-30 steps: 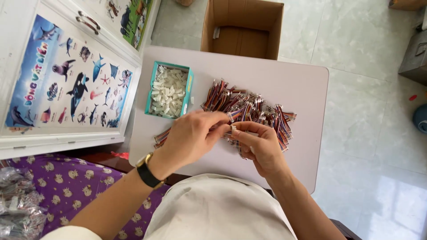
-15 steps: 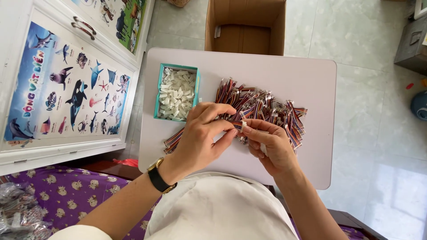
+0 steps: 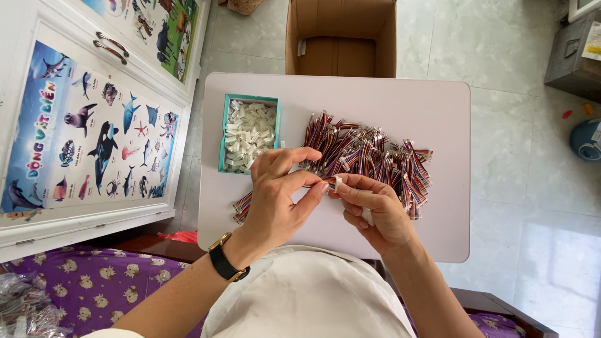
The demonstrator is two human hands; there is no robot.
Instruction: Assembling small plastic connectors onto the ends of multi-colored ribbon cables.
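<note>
1. While both hands met over the table's [image 3: 438,112] near half, the left hand [image 3: 275,200] pinched a wire's end and the right hand [image 3: 375,209] gripped a small white plug [image 3: 338,183], fingertips touching.
2. Seating the wire seemed the step; the next move needed careful alignment.
3. Beyond lay the wire pile [image 3: 369,156], the teal box of plugs [image 3: 248,133] and a cardboard box [image 3: 341,37].

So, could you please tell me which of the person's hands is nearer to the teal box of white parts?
Left. The left hand sits just below the teal box, near its lower right corner; the right hand is farther right, beyond the left.
</note>
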